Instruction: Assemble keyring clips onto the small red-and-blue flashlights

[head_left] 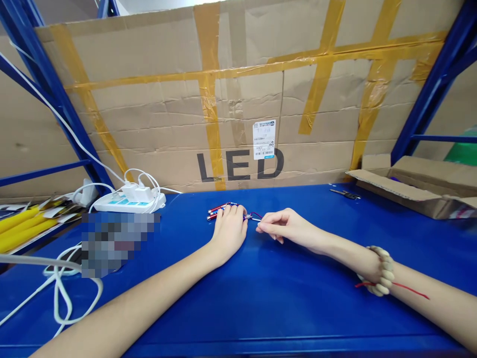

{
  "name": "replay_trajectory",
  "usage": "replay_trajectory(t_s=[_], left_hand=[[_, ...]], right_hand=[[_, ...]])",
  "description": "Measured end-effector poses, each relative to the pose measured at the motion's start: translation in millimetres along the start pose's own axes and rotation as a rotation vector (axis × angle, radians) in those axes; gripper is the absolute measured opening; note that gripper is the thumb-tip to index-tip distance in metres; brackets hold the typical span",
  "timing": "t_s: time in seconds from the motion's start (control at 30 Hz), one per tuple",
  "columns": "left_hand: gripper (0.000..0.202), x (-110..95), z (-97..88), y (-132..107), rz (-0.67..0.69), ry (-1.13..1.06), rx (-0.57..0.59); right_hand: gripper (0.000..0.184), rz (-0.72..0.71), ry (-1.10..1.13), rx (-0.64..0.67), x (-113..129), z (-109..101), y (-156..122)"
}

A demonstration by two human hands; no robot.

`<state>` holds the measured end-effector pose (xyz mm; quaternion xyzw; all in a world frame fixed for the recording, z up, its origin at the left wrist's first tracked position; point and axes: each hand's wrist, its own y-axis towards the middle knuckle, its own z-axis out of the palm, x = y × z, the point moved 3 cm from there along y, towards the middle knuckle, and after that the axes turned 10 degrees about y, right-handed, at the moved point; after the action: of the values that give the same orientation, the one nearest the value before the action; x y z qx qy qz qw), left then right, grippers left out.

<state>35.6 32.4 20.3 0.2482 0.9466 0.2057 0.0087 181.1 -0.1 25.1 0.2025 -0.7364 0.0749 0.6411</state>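
Note:
Several slim red and blue metal tubes [216,215], like small penlights, lie on the blue tabletop [261,298]. My left hand [230,233] rests over them with its fingers together, holding them down and hiding their middles. From under its right side come a shiny metal end [248,217] and a dark thin cord loop [256,214]. Just to the right, my right hand [285,224] is closed in a pinch on a thin pale piece [257,220] joined to that end. Its fingertips cover the tip of this piece, so its kind is unclear.
A white power strip [126,203] with plugs and cables stands at the back left, near yellow packaged items [26,226] and a blurred-out patch. Keys [345,194] and an open cardboard box [421,186] lie at the back right. A large taped carton [167,124] forms the back.

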Motion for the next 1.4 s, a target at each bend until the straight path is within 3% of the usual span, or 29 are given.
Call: replay_trajectory(t_s=[0.23, 0.4, 0.57, 1.2, 1.4], left_hand=[[0.014, -0.7, -0.7, -0.6, 0.003, -0.004, 0.034], [0.014, -0.1, -0.9, -0.8, -0.005, -0.017, 0.042], [0.014, 0.5, 0.0, -0.6, -0.004, -0.035, 0.034], [0.015, -0.2, 1.6, -0.7, 0.017, -0.023, 0.045], [0.022, 1.1, -2.2, -0.8, 0.036, 0.118, 0.037]], right_hand=[[0.017, 0.005, 0.292, -0.069, -1.5, -0.4, 1.5], [0.017, 0.053, 0.508, 0.061, 2.3, 5.3, -1.5], [0.027, 0.014, 0.435, 0.104, 6.1, 7.2, -4.5], [0.031, 0.056, 0.315, 0.15, 1.4, 7.6, -3.7], [0.029, 0.06, 0.275, 0.148, 2.5, 7.5, -4.8]])
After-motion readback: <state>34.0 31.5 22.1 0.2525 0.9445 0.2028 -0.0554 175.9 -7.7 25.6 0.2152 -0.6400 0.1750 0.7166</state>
